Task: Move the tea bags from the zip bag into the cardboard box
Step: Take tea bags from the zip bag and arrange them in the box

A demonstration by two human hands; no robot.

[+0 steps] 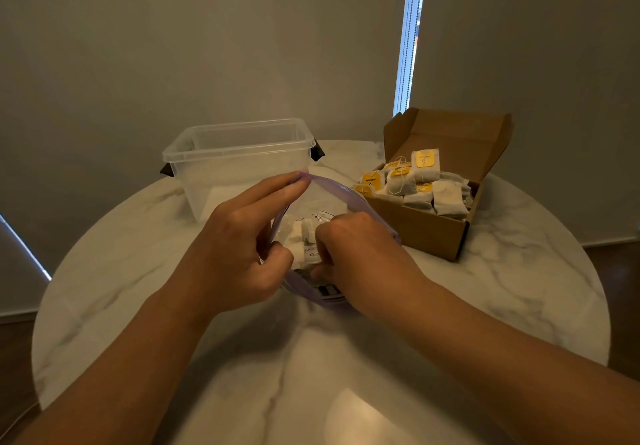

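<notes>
Inside zip bag (332, 199), right hand (349, 244), fingers hidden — tea bags (299, 233) blurred

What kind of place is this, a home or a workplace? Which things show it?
Probably a room in a home, perhaps a dining corner. A round marble-look table stands beside roller blinds with a bead chain, and a clear plastic storage tub sits on the table.

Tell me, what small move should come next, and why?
Probably the right hand should close on a few tea bags and lift them out toward the cardboard box. The left hand holds the zip bag open by its purple rim, the right is down inside among the tea bags, and the box stands open to the right.
</notes>
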